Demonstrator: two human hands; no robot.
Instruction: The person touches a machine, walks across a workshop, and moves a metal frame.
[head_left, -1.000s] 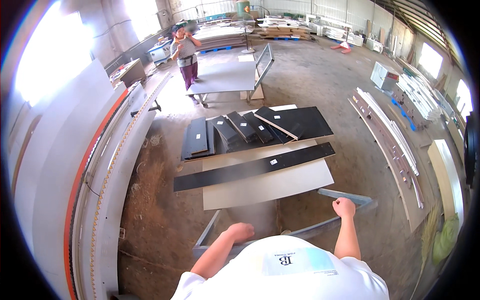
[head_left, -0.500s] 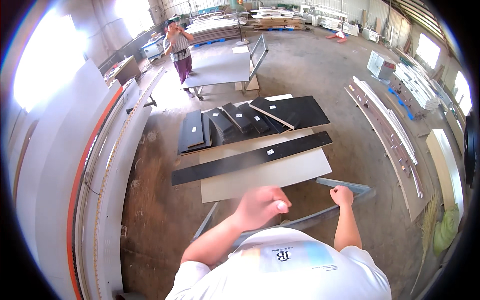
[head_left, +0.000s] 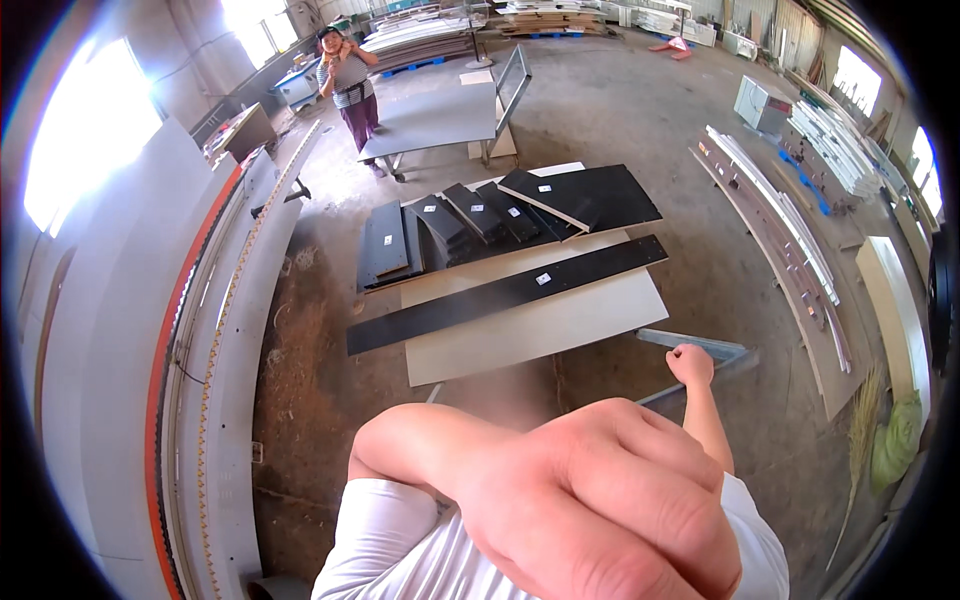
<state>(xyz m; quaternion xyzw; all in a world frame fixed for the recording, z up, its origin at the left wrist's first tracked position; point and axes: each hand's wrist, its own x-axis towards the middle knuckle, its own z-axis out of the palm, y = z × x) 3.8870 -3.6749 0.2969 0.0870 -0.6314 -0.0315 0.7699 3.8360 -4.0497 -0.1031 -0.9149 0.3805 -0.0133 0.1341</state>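
Observation:
My left hand is raised close to the view and looks very large. Its back faces up and its fingers curl down and inward, hiding the palm; no object shows in it. My right hand is a fist held up beside a corner of a grey metal frame; nothing sticks out of it. Ahead of both hands a long black board lies across a pale board. Past that, several shorter black panels with white labels rest on a wide black panel.
A person stands at the far left beside a grey-topped table, hands raised near the head. Large panels and a long machine edge run down the left. On the right lie long strips and a green sack.
My left hand has risen from in front of the shirt toward the view, now covering much of it. My right fist has stayed almost in place. The view has tipped slightly.

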